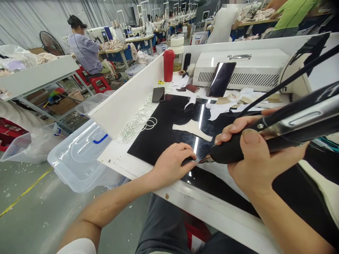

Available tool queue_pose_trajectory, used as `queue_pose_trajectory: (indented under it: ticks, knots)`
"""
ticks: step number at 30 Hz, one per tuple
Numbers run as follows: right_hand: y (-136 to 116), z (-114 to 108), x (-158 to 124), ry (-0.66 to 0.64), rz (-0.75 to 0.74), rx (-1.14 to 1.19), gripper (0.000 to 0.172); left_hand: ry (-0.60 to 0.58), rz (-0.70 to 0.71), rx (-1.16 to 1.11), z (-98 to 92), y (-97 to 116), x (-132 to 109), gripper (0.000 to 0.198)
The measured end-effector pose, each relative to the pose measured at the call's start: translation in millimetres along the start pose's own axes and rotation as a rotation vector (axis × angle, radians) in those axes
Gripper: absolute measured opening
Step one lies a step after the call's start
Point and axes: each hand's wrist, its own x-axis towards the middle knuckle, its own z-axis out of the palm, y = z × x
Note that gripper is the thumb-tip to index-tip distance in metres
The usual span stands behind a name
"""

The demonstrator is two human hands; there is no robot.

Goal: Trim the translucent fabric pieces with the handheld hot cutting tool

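Note:
My right hand [261,158] is wrapped round a thick black hand tool [286,123] with a long silver lever and a cord. The tool's narrow metal tip points left and down, close to the fingertips of my left hand [176,160]. My left hand is closed over a small dark piece [187,161], whose kind I cannot make out. Both hands are low over a glossy black mat [164,123]. Beyond them lies a curved cream fabric piece [192,128]. A pale sheet [227,176] extends below the tool, partly hidden by my right hand.
Tangled white elastic loops [137,121] lie along the left wall, near a small dark device [158,94]. A red tumbler [168,65], a phone [221,79] and a white vented box [238,68] stand behind. A lidded plastic bin [79,151] sits left, below the table.

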Motion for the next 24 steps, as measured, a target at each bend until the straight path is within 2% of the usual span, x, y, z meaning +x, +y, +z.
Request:
queue_pose_trajectory:
  ticks: [10,17,24]
  knots:
    - [4,2,1,-0.017,-0.039,0.033,0.042,-0.011,-0.026,0.021,1.0,3,-1,0.005]
    - [7,2,2,0.008,-0.052,0.039,0.044,0.021,-0.034,0.009,4.7,5,-1,0.019]
    - [11,2,2,-0.024,-0.056,0.052,0.043,0.019,-0.051,0.006,6.4,6,-1,0.020]
